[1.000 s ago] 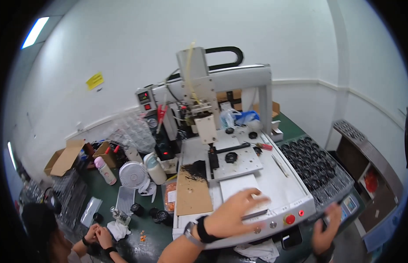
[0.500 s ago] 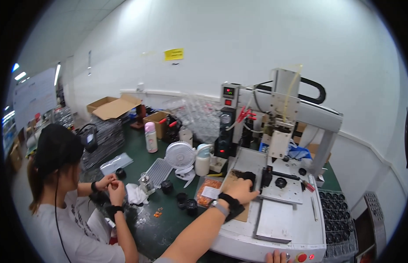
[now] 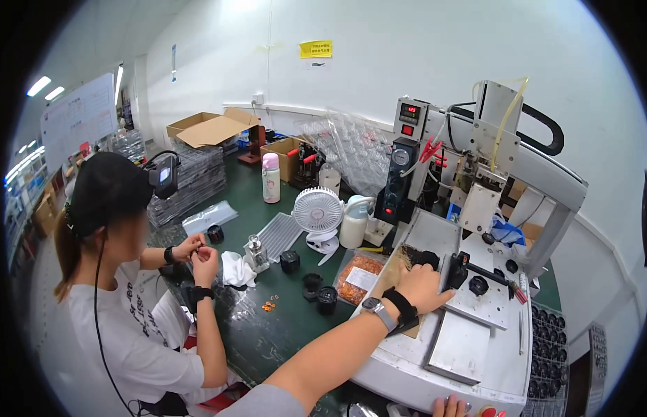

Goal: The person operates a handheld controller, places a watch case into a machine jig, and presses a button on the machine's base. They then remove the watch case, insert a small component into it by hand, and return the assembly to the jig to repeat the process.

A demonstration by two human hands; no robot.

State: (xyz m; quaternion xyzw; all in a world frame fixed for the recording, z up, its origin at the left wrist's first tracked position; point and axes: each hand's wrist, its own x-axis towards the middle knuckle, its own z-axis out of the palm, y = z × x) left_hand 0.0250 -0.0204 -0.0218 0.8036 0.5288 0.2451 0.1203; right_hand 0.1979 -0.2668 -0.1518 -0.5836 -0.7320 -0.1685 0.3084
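Note:
My left hand (image 3: 419, 286) reaches over the white bed of a bench machine (image 3: 379, 368), a watch and a black band on its wrist. Its thumb sticks out to the right; the other fingers point at a dark lump (image 3: 426, 260) and black bits on a brown board (image 3: 407, 256). Their tips are hidden, so a grip cannot be made out. My right hand (image 3: 448, 406) shows only its fingers, laid over the machine's front edge beside a red button (image 3: 487, 412). A round black part (image 3: 478, 285) sits on the metal plate (image 3: 492, 309) right of my left hand.
At left a co-worker (image 3: 136, 299) holds something small in both hands. Between us on the green table (image 3: 257, 347) are a bag of orange bits (image 3: 351, 288), black round parts (image 3: 326, 299), a white fan (image 3: 318, 212) and bottles (image 3: 271, 179). Trays of black parts (image 3: 548, 347) stand at right.
My view has turned, so the scene sits further right and, at the back, higher. My left hand stays by the dark lump, its thumb still out. My right fingers remain at the front edge.

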